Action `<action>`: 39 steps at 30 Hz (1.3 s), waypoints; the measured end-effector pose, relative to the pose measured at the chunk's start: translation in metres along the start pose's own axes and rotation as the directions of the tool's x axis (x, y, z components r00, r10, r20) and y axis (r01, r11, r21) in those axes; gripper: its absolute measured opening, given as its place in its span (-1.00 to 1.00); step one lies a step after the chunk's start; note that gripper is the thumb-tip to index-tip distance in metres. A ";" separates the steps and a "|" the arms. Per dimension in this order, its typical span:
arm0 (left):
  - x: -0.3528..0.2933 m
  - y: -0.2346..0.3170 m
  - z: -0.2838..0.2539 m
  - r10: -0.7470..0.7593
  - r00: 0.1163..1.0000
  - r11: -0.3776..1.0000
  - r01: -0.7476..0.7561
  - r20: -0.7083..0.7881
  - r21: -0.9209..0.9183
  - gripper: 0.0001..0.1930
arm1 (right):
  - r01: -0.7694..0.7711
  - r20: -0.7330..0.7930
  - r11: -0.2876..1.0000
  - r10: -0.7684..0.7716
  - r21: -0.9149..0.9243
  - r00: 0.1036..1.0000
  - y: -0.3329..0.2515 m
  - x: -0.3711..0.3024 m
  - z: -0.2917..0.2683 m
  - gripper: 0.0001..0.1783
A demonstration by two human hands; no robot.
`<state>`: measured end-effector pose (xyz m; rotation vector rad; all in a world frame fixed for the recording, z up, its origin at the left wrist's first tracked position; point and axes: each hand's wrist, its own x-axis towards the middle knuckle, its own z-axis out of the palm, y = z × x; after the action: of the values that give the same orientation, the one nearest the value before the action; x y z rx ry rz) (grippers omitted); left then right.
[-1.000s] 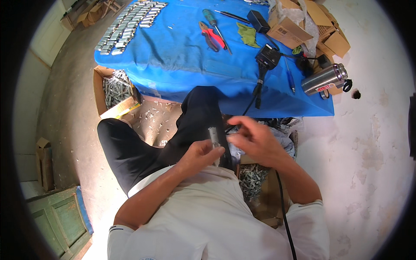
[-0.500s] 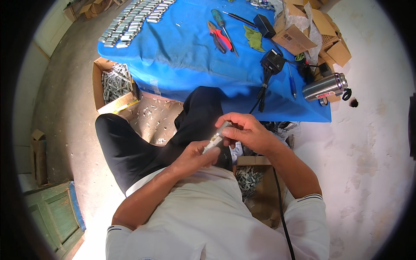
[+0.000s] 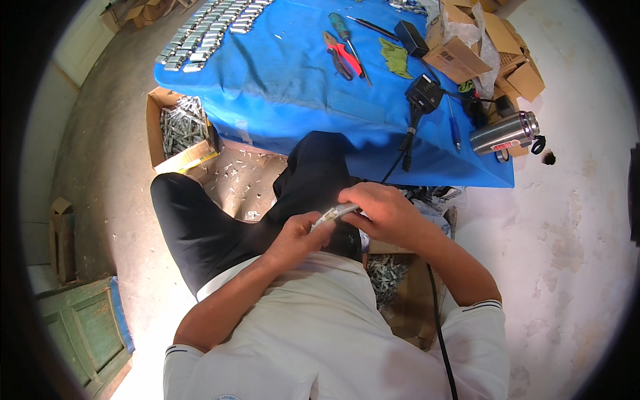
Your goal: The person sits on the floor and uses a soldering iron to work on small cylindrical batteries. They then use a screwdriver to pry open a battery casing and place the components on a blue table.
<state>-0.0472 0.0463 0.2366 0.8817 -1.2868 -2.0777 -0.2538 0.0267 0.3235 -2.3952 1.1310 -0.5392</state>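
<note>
Silvery piece [image 3: 333, 215]: over the right thigh [image 3: 319, 173]; both ends covered, details hard to read.
Left grip [image 3: 300, 237]: pinching its near end.
Right grip [image 3: 383, 209]: closed on its far end.
Worktop [image 3: 280, 77]: blue-covered, far edge cut off.
Wall [image 3: 567, 220]: white, patchy.
Floor [image 3: 103, 167]: brownish, littered.

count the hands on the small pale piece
2: left hand at the nearer end of the small pale piece, right hand at its farther end; no others show.
</note>
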 end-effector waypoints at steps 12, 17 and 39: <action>-0.005 0.010 0.005 0.051 0.999 0.989 -0.048 -0.016 0.143 -0.69 | 0.194 -0.076 0.918 -0.233 -0.346 0.969 -0.001 0.004 0.004 -0.74; -0.010 0.010 0.009 0.056 0.998 0.993 -0.058 0.022 0.100 -0.72 | 0.252 -0.059 0.909 -0.287 -0.333 0.956 0.004 0.000 0.006 -0.74; -0.011 0.034 0.007 0.136 0.990 0.955 -0.123 -0.032 0.269 -0.68 | 0.152 -0.276 0.897 -0.283 -0.415 0.918 0.003 0.002 0.031 -0.73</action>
<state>-0.0417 0.0444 0.2725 0.9291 -1.5787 -1.7975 -0.2386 0.0299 0.2965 -2.8804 1.1967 -0.8955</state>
